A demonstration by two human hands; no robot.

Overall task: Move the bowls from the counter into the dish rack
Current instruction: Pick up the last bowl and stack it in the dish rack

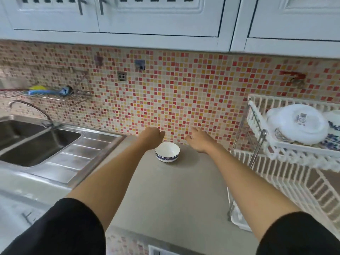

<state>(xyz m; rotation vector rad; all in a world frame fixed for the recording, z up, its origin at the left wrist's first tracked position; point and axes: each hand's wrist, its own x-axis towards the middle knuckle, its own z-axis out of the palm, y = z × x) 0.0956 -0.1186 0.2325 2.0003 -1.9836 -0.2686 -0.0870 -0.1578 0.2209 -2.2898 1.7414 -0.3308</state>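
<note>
A small white bowl [167, 152] with a blue patterned band stands upright on the grey counter [171, 196], close to the tiled wall. My left hand [151, 135] hovers just above and to the left of it, fingers loosely curled, holding nothing. Just right of the bowl, my right hand [199, 139] is spread with its fingers apart and holds nothing. The white two-tier dish rack [287, 150] stands at the right; its upper shelf holds white plates [299, 123] and blue-patterned bowls [333, 129].
A steel double sink [35, 142] with a curved tap [31, 109] and ribbed drainboard fills the left. A wire wall shelf [55, 94] carries sponges. White upper cabinets [147, 17] hang overhead. The rack's lower tier [287, 172] shows bare slats.
</note>
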